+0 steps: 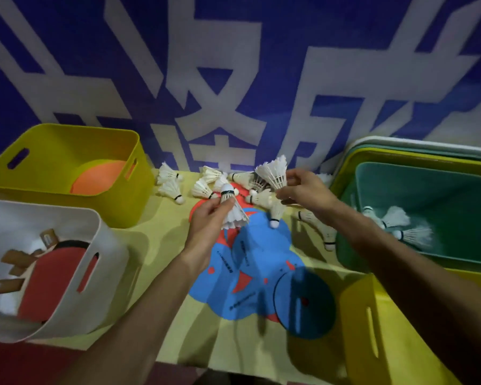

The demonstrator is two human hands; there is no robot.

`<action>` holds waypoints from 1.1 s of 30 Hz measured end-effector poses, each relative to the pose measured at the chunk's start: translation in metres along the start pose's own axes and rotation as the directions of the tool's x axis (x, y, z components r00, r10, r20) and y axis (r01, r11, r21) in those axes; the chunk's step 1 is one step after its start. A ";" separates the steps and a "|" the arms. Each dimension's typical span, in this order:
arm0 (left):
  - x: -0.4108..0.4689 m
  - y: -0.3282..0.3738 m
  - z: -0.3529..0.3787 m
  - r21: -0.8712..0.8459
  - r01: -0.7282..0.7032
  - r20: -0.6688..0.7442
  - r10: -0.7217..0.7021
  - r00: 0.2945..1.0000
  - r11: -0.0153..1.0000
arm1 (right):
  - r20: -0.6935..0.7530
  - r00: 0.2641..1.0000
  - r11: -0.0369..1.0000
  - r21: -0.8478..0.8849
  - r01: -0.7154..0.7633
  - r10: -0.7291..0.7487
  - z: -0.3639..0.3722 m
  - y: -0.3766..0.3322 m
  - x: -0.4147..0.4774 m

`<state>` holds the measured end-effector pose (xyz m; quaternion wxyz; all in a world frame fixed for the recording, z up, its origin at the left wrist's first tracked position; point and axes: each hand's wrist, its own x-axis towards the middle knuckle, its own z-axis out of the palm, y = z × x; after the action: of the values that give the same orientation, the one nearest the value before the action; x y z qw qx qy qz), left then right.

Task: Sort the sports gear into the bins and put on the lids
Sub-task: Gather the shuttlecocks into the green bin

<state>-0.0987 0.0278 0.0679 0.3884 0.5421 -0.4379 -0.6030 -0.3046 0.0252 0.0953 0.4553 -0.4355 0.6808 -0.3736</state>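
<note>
The left hand (208, 218) pinches one shuttlecock (233, 212), cork up; the right hand (303, 193) pinches another shuttlecock (272, 172) by its feathers. Both sit at frame centre, above loose shuttlecocks (175, 187) and flat blue discs (261, 273). The green bin (428, 184) at right holds two shuttlecocks. The white bin (100, 245) of paddles (50, 284) borders the lower left. Open tablecloth (156, 240) lies between.

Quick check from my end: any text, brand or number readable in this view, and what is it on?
Nothing can be quoted with confidence.
Backdrop banner: huge white characters on blue, cropped by the frame, not readable whole.
Blue discs on the table: small dark print lines, too blurred to read.
Shuttlecocks, bins, paddles: no legible markings.
</note>
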 end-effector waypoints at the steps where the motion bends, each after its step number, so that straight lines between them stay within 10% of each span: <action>1: -0.002 0.005 0.015 0.005 -0.002 -0.003 0.002 1.000 1.000 | -0.014 1.000 0.999 0.044 0.008 -0.007 -0.016 -0.003 -0.009; 16: -0.039 0.034 0.221 -0.008 0.227 0.407 -0.205 0.890 0.974 | -0.344 0.925 0.954 0.293 -0.058 0.162 -0.199 0.073 -0.092; 33: -0.025 0.022 0.265 0.320 -0.040 0.492 -0.130 0.861 0.947 | -0.467 0.842 0.959 0.214 -0.188 0.270 -0.230 0.103 -0.096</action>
<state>-0.3598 0.0731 0.1048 0.1522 0.4301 -0.6030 -0.6543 -0.5286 0.1762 0.1010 0.3421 -0.2038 0.7890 -0.4679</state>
